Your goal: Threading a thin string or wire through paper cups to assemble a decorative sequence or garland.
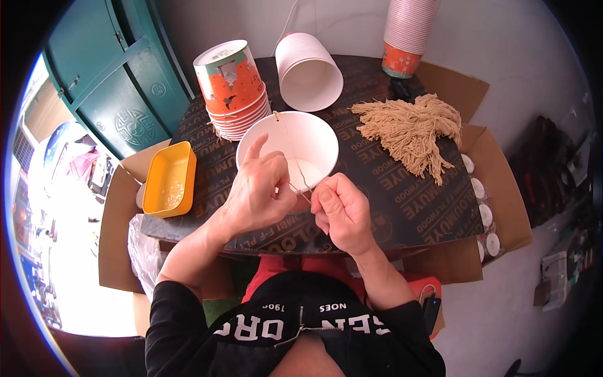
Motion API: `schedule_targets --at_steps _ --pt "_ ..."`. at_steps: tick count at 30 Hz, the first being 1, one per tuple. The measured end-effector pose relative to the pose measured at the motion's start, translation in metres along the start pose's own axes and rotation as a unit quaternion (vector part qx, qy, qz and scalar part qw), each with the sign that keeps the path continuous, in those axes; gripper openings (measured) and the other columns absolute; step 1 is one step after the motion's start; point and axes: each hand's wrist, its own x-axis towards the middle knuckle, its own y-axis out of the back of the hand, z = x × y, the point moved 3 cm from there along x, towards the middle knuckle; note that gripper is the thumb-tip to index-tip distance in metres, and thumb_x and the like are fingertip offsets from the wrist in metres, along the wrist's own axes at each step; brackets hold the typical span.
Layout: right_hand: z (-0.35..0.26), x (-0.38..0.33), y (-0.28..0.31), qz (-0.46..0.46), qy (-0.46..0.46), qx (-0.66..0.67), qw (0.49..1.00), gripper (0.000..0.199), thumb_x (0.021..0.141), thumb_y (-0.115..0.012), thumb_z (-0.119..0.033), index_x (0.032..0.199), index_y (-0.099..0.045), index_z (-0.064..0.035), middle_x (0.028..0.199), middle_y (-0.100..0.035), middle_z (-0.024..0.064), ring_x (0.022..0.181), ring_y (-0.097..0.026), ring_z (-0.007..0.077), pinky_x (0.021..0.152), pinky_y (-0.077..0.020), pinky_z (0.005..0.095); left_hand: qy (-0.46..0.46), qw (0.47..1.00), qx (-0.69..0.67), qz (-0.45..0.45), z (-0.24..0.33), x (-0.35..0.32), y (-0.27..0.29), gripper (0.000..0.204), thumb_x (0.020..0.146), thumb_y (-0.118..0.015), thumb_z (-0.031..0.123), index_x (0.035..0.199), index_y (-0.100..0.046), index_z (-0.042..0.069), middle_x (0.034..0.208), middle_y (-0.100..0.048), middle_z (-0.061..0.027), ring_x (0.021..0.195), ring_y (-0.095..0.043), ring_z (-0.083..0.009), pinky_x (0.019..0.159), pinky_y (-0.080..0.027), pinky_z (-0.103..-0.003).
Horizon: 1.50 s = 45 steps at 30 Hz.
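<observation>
A thin string [300,188] was pinched taut between the left hand [260,191] and right hand [342,210], both grips clenched on it, above the white paper bowl [314,135] so it could be steadied.

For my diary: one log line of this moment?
left hand: pinching string | right hand: pinching string | paper cup: beneath hands
</observation>
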Motion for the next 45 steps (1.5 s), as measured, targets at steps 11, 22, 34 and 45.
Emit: schedule_targets --at_steps 11,22,34,45 --pt "-0.017 -0.004 0.011 0.032 0.19 -0.23 0.954 0.004 0.092 -0.065 -0.001 0.091 -0.061 0.0009 0.086 -0.063 0.0095 0.074 -0.062 0.0183 0.064 -0.0472 0.0264 0.379 0.915 0.087 0.106 -0.034 -0.011 0.034 0.041 0.082 -0.071 0.023 0.108 -0.058 -0.006 0.08 -0.064 -0.0146 0.07 -0.063 -0.032 0.069 -0.051 -0.039" --pt "-0.022 -0.017 0.049 0.157 0.213 -0.361 0.894 0.016 0.088 -0.059 0.004 0.102 -0.066 0.0028 0.107 -0.065 0.0167 0.087 -0.065 0.0274 0.074 -0.0524 0.0319 0.315 0.94 0.05 0.119 -0.075 -0.011 0.093 0.011 0.079 -0.064 0.005 0.084 -0.061 -0.003 0.069 -0.061 -0.0061 0.065 -0.057 -0.0135 0.06 -0.048 -0.031" --pt "0.009 -0.026 0.099 0.187 0.129 -0.2 0.953 0.022 0.101 -0.048 -0.006 0.095 -0.065 0.0067 0.104 -0.063 0.0114 0.06 -0.05 0.0056 0.049 -0.0374 0.0183 0.03 0.664 0.746 0.036 -0.14 0.119 0.182 0.004 0.085 -0.06 0.011 0.087 -0.058 0.01 0.08 -0.065 -0.0092 0.078 -0.067 -0.0251 0.068 -0.051 -0.039" --pt "0.008 -0.033 0.097 0.164 0.129 -0.25 0.945 0.022 0.1 -0.048 -0.005 0.09 -0.064 0.0071 0.097 -0.064 0.012 0.057 -0.051 0.0065 0.05 -0.0383 0.0198 -0.066 0.707 0.704 -0.014 -0.159 0.179 0.026 0.006 0.074 -0.065 0.014 0.074 -0.06 0.011 0.072 -0.059 -0.005 0.071 -0.06 -0.0208 0.063 -0.044 -0.034"
